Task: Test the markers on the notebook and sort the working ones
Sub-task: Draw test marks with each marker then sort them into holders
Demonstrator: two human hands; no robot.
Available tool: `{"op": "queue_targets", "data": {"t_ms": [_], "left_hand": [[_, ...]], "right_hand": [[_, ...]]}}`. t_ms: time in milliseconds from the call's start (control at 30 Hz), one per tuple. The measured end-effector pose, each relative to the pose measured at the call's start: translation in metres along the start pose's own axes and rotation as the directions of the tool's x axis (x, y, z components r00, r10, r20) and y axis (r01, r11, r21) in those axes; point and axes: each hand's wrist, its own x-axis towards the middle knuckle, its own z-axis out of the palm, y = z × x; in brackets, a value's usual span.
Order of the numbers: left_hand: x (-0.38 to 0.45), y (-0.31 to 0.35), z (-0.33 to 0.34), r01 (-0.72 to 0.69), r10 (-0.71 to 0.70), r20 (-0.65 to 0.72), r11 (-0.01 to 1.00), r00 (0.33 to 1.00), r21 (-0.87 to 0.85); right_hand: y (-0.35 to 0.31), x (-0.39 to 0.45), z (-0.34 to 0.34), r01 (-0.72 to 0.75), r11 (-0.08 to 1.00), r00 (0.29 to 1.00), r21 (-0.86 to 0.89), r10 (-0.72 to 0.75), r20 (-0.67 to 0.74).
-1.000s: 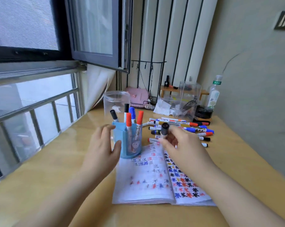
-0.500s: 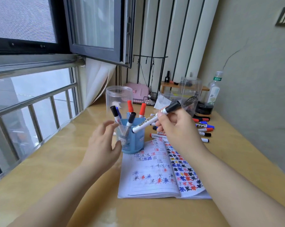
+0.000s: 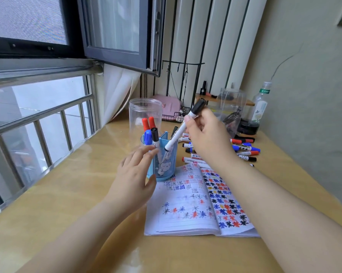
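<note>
Head cam view: right hand (image 3: pixel 207 134) pinches a black-capped marker (image 3: pixel 183 126), its tail end dipping into the blue pen holder (image 3: pixel 166 164). Left hand (image 3: pixel 134 180) has relaxed fingers resting against the holder. A handful of markers are already sorted in there, the notebook (image 3: pixel 187 200) is full of test scribbles, but a decent pile (image 3: pixel 243 150) on the bench's far right looks untested, so maybe halfway.

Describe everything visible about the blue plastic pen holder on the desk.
The translucent blue plastic pen holder stands upright on the wooden desk, its base meeting the open notebook's far left corner. A cartoon figure marks its front. Red-, blue- and black-capped markers stand inside. The left hand is at its left side; the right hand lowers a black-capped marker in.
</note>
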Motion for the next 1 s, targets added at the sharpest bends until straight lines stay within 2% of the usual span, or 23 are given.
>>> {"op": "queue_targets", "data": {"t_ms": [167, 367, 500, 633, 767, 1000], "left_hand": [[-0.003, 0.003, -0.001, 0.019, -0.019, 0.001, 1.000, 1.000, -0.025], [-0.003, 0.006, -0.003, 0.029, -0.029, 0.003, 0.997, 1.000, -0.065], [-0.006, 0.008, -0.005, 0.023, -0.022, 0.007, 0.997, 1.000, -0.079], [-0.008, 0.013, -0.007, 0.033, -0.032, 0.016, 0.992, 0.999, -0.119], [-0.006, 0.024, -0.005, 0.026, -0.018, 0.053, 0.989, 0.998, -0.148], [0.017, 0.053, 0.022, 0.035, -0.003, 0.180, 0.984, 0.984, -0.175]], "right_hand": [[-0.004, 0.014, 0.008, 0.042, 0.999, 0.999, -0.028, -0.042, 0.010], [0.005, 0.017, 0.035, 0.030, 0.977, 0.970, -0.210, 0.022, 0.242], [0.009, 0.014, 0.042, 0.103, 0.958, 0.961, -0.269, -0.026, 0.277], [0.019, 0.008, 0.038, 0.029, 0.979, 0.980, -0.203, 0.012, 0.197], [0.036, -0.005, 0.027, -0.029, 0.980, 0.965, -0.197, 0.079, 0.252], [0.095, -0.029, -0.020, -0.218, 0.938, 0.933, -0.270, 0.282, 0.226]]}}
